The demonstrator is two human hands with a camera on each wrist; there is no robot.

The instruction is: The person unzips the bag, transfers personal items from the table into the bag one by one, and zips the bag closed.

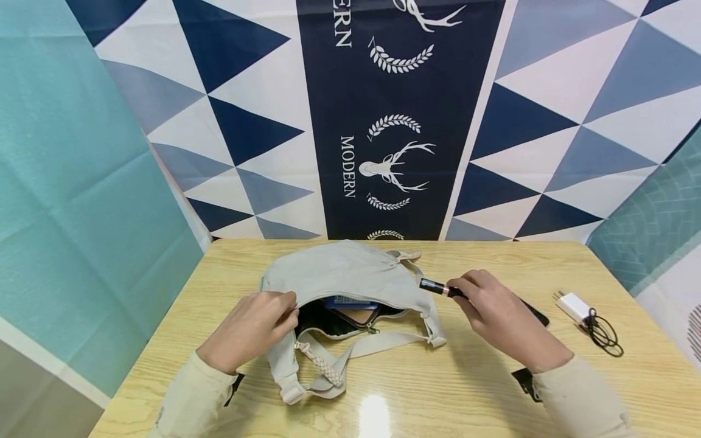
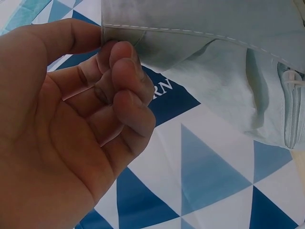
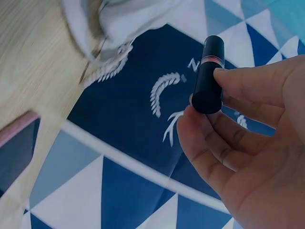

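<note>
A pale grey fabric bag [image 1: 350, 274] lies on the wooden table [image 1: 493, 389], its zip mouth open toward me. Inside I see a blue item [image 1: 350, 302] and a pinkish flat one [image 1: 358, 316]. My left hand [image 1: 257, 328] pinches the bag's upper edge [image 2: 157, 31] and holds the mouth open. My right hand [image 1: 493, 310] holds a black lipstick tube [image 1: 438, 287] with a pink band just right of the bag, its tip pointing at the bag. In the right wrist view the lipstick tube [image 3: 209, 74] sits between thumb and fingers.
A white charger plug [image 1: 572, 306] with a coiled black cable [image 1: 602, 334] lies at the table's right. A dark flat object [image 1: 539, 315] sits partly hidden behind my right hand. A patterned cloth backdrop [image 1: 394, 121] hangs behind the table.
</note>
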